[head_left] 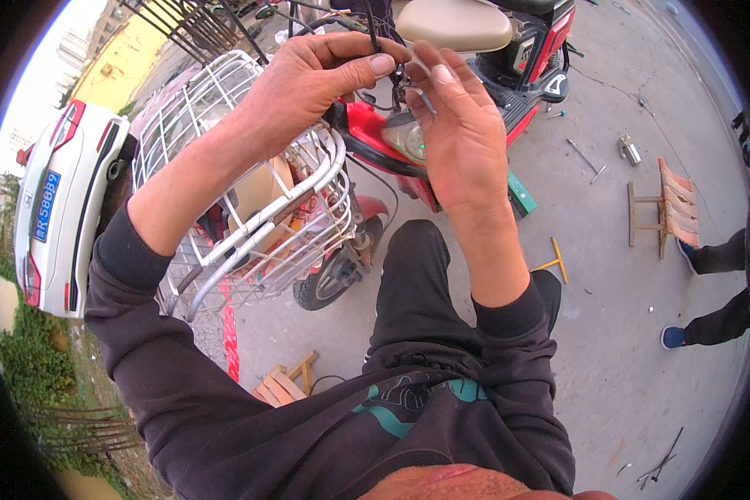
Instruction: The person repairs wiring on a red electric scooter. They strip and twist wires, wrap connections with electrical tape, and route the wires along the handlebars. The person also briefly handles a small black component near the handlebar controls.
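Above the front of a red electric scooter [367, 125], my left hand [308, 79] pinches a thin black cable [371, 29] between thumb and fingers. The cable runs up out of the picture. Close beside it on the right is my right hand [467, 137], fingers stretched and apart, its palm partly toward me. Small dark wires [400, 83] hang between the two hands. Whether the right fingertips touch them I cannot tell. Just below the hands is the scooter's headlight [405, 137]. A white wire basket [258, 225] with papers inside sits under my left forearm.
A beige scooter seat [454, 25] is behind my hands. On the ground to the right are a green box [521, 196], a yellow T-handle tool [558, 260], a metal T-handle tool [587, 162] and a folding stool [677, 200]. Another person's legs [721, 287] are at far right. A white car [67, 208] is at left.
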Demonstrator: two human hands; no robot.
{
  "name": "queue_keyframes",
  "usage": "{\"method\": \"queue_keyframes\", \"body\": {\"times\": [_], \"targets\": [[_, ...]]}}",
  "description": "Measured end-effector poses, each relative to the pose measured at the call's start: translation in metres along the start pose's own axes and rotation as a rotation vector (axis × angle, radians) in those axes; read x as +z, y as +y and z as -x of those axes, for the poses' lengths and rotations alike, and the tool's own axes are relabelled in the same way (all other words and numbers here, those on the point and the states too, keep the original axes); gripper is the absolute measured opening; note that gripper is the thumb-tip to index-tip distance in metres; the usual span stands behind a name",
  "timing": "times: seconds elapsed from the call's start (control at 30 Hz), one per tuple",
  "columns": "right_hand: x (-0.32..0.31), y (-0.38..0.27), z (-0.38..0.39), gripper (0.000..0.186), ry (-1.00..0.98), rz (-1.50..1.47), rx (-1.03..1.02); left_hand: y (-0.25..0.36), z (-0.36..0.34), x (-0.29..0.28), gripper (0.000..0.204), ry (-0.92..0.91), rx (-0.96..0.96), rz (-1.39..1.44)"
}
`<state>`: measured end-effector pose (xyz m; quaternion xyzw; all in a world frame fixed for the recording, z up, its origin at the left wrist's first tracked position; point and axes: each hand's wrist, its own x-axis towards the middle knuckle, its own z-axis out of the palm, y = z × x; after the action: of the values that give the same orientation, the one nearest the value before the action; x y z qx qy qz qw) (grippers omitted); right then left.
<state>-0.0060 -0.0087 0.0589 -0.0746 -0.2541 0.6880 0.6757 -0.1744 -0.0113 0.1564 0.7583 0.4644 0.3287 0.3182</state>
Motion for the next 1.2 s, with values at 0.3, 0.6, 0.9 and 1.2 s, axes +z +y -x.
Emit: {"method": "queue_keyframes", "body": {"times": [0.3, 0.6, 0.9, 1.2], "targets": [[-0.022, 0.002, 0.004, 0.038, -0.012, 0.336, 0.008, 0.0, -0.001, 0.001, 0.03, -0.053, 0.014, 0.125], [-0.036, -0.027, -0.032, 0.041, -0.422, 0.498, 0.102, 0.001, 0.001, -0.001, 0.031, -0.066, -0.015, 0.099], [-0.019, -0.031, -0.015, 0.034, -0.294, 0.782, -0.035, 0.0, -0.001, 0.001, 0.03, -0.116, -0.007, 0.162], [-0.016, -0.023, 0.002, 0.023, -0.208, 0.665, -0.072, 0.001, -0.007, 0.005, 0.023, -0.171, -0.145, 0.218]]}}
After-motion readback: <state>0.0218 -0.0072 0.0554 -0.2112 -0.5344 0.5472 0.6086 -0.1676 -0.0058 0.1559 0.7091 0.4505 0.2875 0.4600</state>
